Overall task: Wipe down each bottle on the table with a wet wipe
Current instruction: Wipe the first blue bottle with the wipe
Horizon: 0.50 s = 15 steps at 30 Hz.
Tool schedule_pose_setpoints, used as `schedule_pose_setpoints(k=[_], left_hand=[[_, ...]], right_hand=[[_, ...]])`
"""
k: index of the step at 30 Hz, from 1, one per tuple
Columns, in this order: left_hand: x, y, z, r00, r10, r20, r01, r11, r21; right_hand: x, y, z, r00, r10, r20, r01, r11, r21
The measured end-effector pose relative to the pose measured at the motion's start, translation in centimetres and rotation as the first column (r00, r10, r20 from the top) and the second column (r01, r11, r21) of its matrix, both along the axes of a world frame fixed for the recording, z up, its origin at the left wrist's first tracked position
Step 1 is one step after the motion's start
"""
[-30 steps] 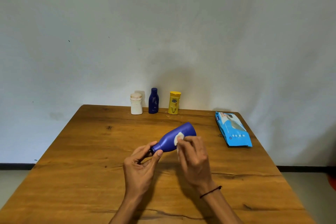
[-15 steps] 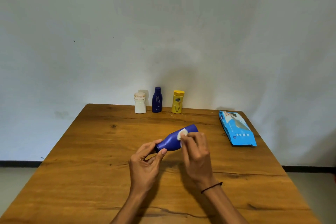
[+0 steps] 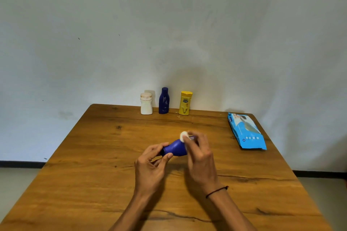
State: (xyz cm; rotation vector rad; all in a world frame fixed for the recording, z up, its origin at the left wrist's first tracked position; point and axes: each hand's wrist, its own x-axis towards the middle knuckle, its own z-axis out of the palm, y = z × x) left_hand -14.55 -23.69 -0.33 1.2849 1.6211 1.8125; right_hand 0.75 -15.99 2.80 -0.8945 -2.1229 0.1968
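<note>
Since a second ago the right hand [image 3: 200, 153] has slid its small wad of white wet wipe [image 3: 183, 135] from the side of the blue bottle [image 3: 176, 148] toward its base end, and the bottle now lies flatter. That bottle is held above the middle of the wooden table [image 3: 93, 174], on its side, neck toward eight o'clock and base toward two o'clock. The left hand [image 3: 150, 167] pinches the cap end between thumb and curled fingers; the right hand's fingertips pinch the wipe against the bottle. What the bottle contains cannot be seen. At twelve o'clock, along the far edge, three more bottles stand upright: a white bottle [image 3: 146, 103], a dark blue bottle [image 3: 164, 100] and a yellow bottle [image 3: 185, 102] whose label is too small to read. At two o'clock lies one light blue wipes pack [image 3: 247, 131], its print unreadable. Four bottles, one pack.
</note>
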Motion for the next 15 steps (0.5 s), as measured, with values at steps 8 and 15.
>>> schedule_pose_setpoints(k=[8,15], left_hand=[[-1.4,0.7,-0.2,0.999,-0.028,-0.046,0.024,0.997,-0.073],[-1.4,0.9,-0.1,0.99,-0.139,-0.01,0.138,0.987,-0.086]], right_hand=[[0.6,0.8,0.9,0.98,0.114,0.163,-0.081,0.976,-0.2],[-0.2,0.9,1.8,0.946,0.231,0.229,-0.187,0.962,-0.198]])
